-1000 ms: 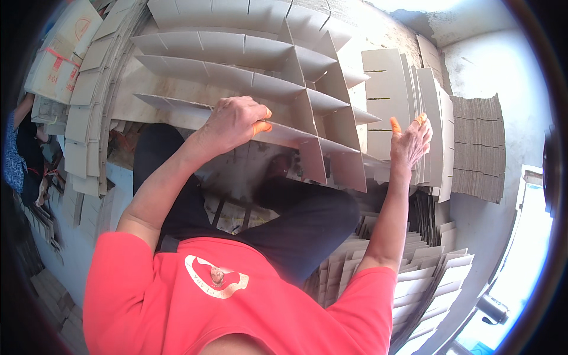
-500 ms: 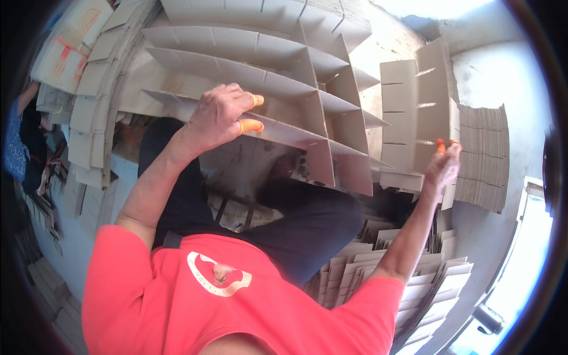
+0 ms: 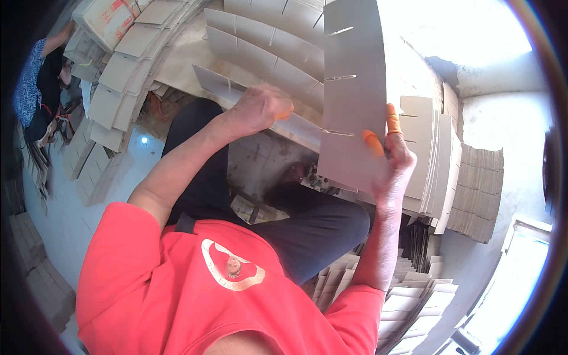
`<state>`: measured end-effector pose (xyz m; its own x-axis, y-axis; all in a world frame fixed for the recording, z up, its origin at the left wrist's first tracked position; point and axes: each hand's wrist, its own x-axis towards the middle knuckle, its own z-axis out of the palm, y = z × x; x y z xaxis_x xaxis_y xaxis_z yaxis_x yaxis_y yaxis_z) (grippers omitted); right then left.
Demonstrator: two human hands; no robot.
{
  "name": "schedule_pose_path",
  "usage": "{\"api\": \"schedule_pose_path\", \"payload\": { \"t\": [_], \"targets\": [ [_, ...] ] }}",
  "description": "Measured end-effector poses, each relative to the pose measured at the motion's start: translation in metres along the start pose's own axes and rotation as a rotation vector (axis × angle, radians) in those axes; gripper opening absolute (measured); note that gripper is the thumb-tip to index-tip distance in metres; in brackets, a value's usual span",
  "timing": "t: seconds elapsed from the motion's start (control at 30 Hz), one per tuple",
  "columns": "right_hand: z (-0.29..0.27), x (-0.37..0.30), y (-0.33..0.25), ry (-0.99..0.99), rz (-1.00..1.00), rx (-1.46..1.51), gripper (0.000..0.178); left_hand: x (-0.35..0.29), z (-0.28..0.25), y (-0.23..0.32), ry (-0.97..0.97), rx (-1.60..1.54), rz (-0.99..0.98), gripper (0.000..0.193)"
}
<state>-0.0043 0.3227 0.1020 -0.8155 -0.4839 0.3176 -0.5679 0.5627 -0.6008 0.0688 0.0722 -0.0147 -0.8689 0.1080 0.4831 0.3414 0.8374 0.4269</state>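
Grey rectangular cardboard strip (image 3: 355,106), 3 slots visible: raised across the right side of long grey upright cardboard dividers (image 3: 260,59). Right hand (image 3: 392,157) pinches its right edge. Left hand (image 3: 258,111) narrow at the near divider; grip cannot be told. Judged risk: a careless swing could knock dividers, creasing slot edges.

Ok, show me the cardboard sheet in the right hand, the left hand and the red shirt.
Cardboard sheet (image 3: 355,102), head view: middle of its face.
Left hand (image 3: 259,110), head view: back of the hand.
Red shirt (image 3: 207,305), head view: its front.
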Motion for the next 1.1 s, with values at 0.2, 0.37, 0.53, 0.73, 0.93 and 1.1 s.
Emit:
{"api": "schedule_pose_path", "payload": {
  "t": [0.2, 0.37, 0.53, 0.73, 0.93, 1.1],
  "targets": [
    [0.011, 0.006, -0.009, -0.096, 0.042, -0.041, 0.055, -0.003, 0.001, 0.001, 0.007, 0.003, -0.014, 0.014],
    [0.011, 0.012, -0.017, -0.13, 0.055, -0.093, 0.056, 0.002, 0.001, 0.001, 0.005, -0.011, -0.024, 0.01],
    [0.022, 0.01, -0.005, 0.004, -0.093, -0.026, 0.056, 0.005, 0.008, -0.003, 0.029, -0.011, -0.042, 0.005],
    [0.019, 0.01, -0.013, -0.031, 0.008, -0.081, 0.055, 0.006, 0.01, -0.005, 0.049, -0.018, -0.028, 0.005],
    [0.023, 0.008, -0.017, -0.108, 0.069, -0.078, 0.056, 0.007, 0.006, -0.003, 0.008, -0.038, -0.043, 0.003],
    [0.029, 0.012, -0.021, -0.199, 0.136, -0.056, 0.058, 0.008, 0.005, -0.004, -0.003, -0.027, -0.048, 0.005]
  ]
}}
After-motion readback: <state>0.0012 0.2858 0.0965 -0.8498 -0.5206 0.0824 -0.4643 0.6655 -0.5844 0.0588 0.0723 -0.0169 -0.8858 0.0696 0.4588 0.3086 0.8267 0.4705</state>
